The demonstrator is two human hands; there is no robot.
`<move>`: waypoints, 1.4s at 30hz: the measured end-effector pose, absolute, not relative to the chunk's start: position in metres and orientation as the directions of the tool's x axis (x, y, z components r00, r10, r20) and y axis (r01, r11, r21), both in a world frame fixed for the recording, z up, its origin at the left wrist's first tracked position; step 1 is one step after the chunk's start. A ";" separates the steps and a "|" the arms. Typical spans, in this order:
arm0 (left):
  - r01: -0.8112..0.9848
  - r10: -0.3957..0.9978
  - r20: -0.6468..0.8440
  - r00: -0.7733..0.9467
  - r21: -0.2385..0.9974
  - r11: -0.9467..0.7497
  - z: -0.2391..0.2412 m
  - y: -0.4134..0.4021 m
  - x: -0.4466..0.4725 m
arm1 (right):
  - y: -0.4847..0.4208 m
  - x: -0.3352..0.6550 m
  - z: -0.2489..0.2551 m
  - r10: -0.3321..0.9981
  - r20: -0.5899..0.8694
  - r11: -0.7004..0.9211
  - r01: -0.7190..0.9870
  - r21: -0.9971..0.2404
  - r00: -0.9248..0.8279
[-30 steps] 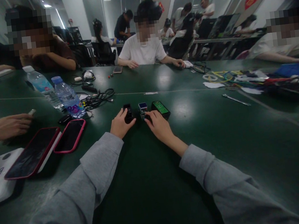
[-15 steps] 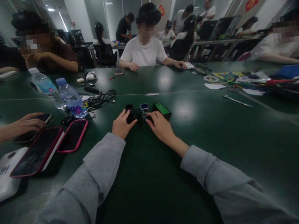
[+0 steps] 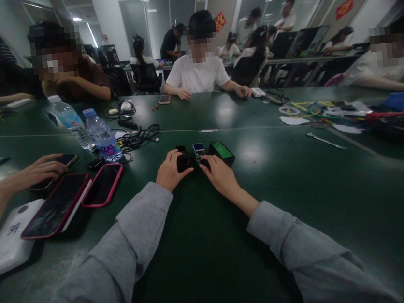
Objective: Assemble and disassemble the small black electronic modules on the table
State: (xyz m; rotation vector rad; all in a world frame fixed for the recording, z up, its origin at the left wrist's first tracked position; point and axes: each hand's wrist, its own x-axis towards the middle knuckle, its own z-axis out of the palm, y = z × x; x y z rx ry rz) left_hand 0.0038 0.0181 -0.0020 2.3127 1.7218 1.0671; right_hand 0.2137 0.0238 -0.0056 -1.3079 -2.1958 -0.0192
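My left hand is closed round a small black case, thumb on the near side and fingers behind it. Just to its right, my right hand pinches a small circuit module with a little screen on top; the fingertips cover its lower part. Beside the right fingers lies a black box with a green circuit board showing at its top. The module and the black case are apart, with a narrow gap between them.
On the left lie a pink-edged phone, a red-edged phone, a white device and another person's hand. Water bottles and black cables stand beyond. A wrench and tangled wires are rightward.
The whole view has shifted slightly right and down. The black case in my left hand looks a little turned and wider. My right hand keeps its pinch on the module.
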 end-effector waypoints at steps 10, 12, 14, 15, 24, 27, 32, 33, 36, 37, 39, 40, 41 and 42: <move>0.826 0.857 0.482 0.184 0.397 -0.400 -0.008 0.025 0.004 | 0.026 0.213 -0.005 0.815 0.464 0.500 0.827 -0.258 -0.348; 0.823 0.856 0.484 0.183 0.401 -0.403 -0.009 0.026 0.004 | 0.026 0.213 -0.005 0.812 0.469 0.499 0.830 -0.250 -0.347; 0.822 0.854 0.486 0.188 0.398 -0.408 -0.010 0.026 0.005 | 0.026 0.213 -0.006 0.810 0.473 0.500 0.830 -0.246 -0.348; 0.821 0.852 0.488 0.191 0.396 -0.411 -0.011 0.027 0.004 | 0.027 0.213 -0.007 0.810 0.473 0.501 0.830 -0.247 -0.347; 0.793 0.824 0.540 0.172 0.420 -0.441 -0.012 0.029 0.004 | 0.026 0.213 -0.008 0.809 0.476 0.505 0.824 -0.258 -0.347; 0.783 0.816 0.564 0.129 0.448 -0.433 -0.012 0.029 0.004 | 0.025 0.213 -0.007 0.808 0.475 0.503 0.828 -0.247 -0.349; 0.738 0.751 0.658 0.054 0.480 -0.474 -0.013 0.029 0.001 | 0.024 0.213 -0.006 0.802 0.484 0.509 0.824 -0.248 -0.350; 0.726 0.739 0.672 0.047 0.485 -0.487 -0.013 0.029 0.001 | 0.024 0.214 -0.006 0.799 0.489 0.513 0.822 -0.249 -0.350; 0.692 0.724 0.688 0.037 0.506 -0.516 -0.013 0.028 0.000 | 0.025 0.214 -0.008 0.793 0.498 0.520 0.816 -0.253 -0.351; 0.683 0.724 0.689 0.033 0.513 -0.519 -0.013 0.028 0.000 | 0.025 0.214 -0.008 0.792 0.499 0.522 0.814 -0.254 -0.352; 0.675 0.731 0.682 0.025 0.528 -0.516 -0.014 0.029 0.000 | 0.026 0.214 -0.009 0.792 0.500 0.521 0.815 -0.255 -0.350; 0.676 0.739 0.674 0.024 0.533 -0.508 -0.014 0.029 0.000 | 0.027 0.214 -0.009 0.793 0.500 0.519 0.816 -0.256 -0.348; 0.682 0.748 0.663 0.027 0.535 -0.499 -0.015 0.030 0.000 | 0.026 0.214 -0.009 0.794 0.500 0.516 0.817 -0.256 -0.345; 0.693 0.757 0.653 0.037 0.529 -0.490 -0.016 0.031 -0.001 | 0.026 0.214 -0.009 0.795 0.500 0.514 0.819 -0.255 -0.344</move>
